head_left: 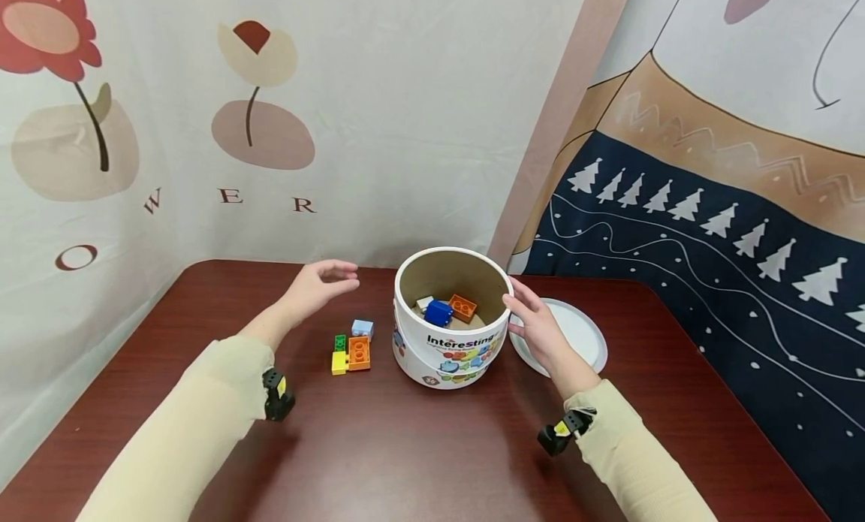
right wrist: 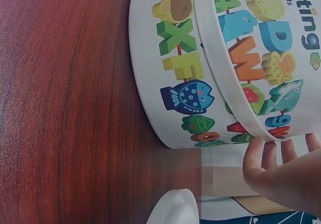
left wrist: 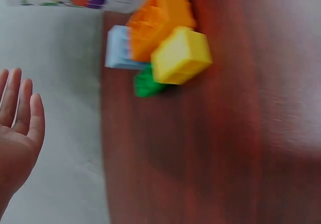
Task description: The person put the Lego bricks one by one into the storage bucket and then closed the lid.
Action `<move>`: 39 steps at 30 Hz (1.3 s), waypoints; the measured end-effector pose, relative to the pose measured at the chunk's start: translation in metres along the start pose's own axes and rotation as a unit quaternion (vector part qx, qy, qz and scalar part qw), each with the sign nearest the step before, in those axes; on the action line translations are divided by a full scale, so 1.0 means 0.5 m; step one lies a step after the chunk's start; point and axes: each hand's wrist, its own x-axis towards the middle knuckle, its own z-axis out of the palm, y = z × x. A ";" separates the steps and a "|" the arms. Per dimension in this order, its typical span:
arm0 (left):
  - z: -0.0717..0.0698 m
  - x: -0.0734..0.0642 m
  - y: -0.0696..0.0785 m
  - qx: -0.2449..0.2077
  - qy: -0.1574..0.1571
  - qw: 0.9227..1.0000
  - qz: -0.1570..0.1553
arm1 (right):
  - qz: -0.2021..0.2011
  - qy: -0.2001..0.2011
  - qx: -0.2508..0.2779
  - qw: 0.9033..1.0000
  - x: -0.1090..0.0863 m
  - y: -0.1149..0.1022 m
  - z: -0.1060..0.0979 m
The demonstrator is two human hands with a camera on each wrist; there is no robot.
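Observation:
A white bucket [head_left: 449, 364] with colourful printed letters and animals stands on the table. Inside are a blue brick [head_left: 438, 313], an orange brick [head_left: 462, 308] and a small white piece [head_left: 424, 303]. My right hand [head_left: 537, 323] holds the bucket's right side by the rim; several fingertips [right wrist: 255, 146] meet its outer wall in the right wrist view. My left hand [head_left: 314, 291] hovers with relaxed fingers, holding nothing. Below it lie toy bricks: orange [head_left: 359, 353], yellow [head_left: 339, 363], green [head_left: 340, 342] and light blue [head_left: 363, 328], clustered left of the bucket.
A round white lid [head_left: 581, 334] lies behind the right hand, partly hidden by it. The dark red table [head_left: 419, 462] ends at a white flower-printed curtain [head_left: 378, 131]. A navy cloth with white trees [head_left: 676, 282] hangs along the right.

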 end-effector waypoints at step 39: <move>0.056 -0.021 -0.122 0.091 -0.059 0.994 -0.018 | -0.001 0.000 0.007 1.000 0.007 0.004 -0.001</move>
